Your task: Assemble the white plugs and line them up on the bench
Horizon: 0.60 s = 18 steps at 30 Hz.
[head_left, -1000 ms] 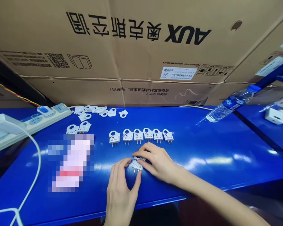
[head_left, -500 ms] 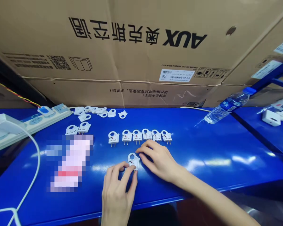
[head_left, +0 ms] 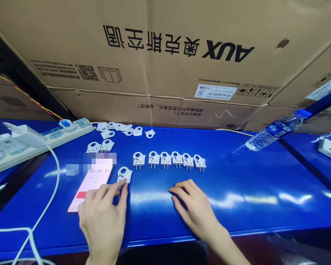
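Observation:
My left hand (head_left: 103, 209) grips the lower part of a white two-pin plug (head_left: 124, 173) with a round hole at its top, between thumb and fingertips. Its pins are mostly hidden by the fingers. Just left of it lies a phone (head_left: 92, 183) with a timer on its screen, partly covered by my hand. My right hand (head_left: 194, 206) rests on the blue table (head_left: 151, 217), fingers bent but apart, holding nothing. Beyond both hands, a row of several similar plugs (head_left: 166, 158) lies with pins toward me. Two more plugs (head_left: 107, 145) lie past the phone.
White ring-shaped pieces (head_left: 137, 131) lie loosely at the back, near a power strip (head_left: 48, 141). A white cable (head_left: 54, 176) loops along the left side. Large cardboard boxes (head_left: 165, 73) wall off the back. A water bottle (head_left: 276, 130) leans at the right.
My left hand has carried the plug leftward, from in front of the row to beside the phone. My right hand has drawn back toward the table's front edge, away from the plug.

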Motion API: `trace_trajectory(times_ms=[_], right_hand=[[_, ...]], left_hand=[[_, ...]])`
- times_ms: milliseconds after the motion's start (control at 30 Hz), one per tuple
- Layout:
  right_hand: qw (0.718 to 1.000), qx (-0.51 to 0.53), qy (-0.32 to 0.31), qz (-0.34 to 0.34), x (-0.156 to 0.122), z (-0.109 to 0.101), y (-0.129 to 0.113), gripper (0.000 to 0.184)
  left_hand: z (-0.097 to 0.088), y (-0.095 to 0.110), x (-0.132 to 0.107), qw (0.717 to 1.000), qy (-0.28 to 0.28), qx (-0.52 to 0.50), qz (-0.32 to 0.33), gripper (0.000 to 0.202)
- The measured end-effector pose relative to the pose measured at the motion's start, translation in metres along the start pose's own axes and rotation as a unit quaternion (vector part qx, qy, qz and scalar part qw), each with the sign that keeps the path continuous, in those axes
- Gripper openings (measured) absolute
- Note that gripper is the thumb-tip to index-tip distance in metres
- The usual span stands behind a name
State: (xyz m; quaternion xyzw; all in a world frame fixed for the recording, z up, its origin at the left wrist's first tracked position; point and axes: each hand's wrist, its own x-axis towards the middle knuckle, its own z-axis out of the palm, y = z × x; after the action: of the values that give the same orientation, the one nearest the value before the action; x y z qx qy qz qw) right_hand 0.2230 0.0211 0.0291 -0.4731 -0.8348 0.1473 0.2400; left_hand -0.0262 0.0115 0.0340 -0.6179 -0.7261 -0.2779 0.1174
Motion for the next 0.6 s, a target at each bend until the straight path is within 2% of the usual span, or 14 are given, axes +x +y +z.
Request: trace_trajectory(times_ms=[167, 400, 600], right_hand=[[0.997, -0.048, 0.009, 0.054, -0.018, 0.005, -0.003, 0.029], [0.994, -0.106, 0.008, 0.032, -0.023, 0.01, -0.003, 0.05], [0.994, -0.099, -0.006, 0.033, -0.019, 0.012, -0.006, 0.064]], left_hand=[[0.001, 0.005, 0.018, 0.998, -0.029, 0.029, -0.037, 0.035], [0.004, 0.006, 0.026, 0.996, -0.065, 0.047, -0.029, 0.038], [0.009, 0.004, 0.03, 0.996, -0.078, 0.047, -0.023, 0.041]])
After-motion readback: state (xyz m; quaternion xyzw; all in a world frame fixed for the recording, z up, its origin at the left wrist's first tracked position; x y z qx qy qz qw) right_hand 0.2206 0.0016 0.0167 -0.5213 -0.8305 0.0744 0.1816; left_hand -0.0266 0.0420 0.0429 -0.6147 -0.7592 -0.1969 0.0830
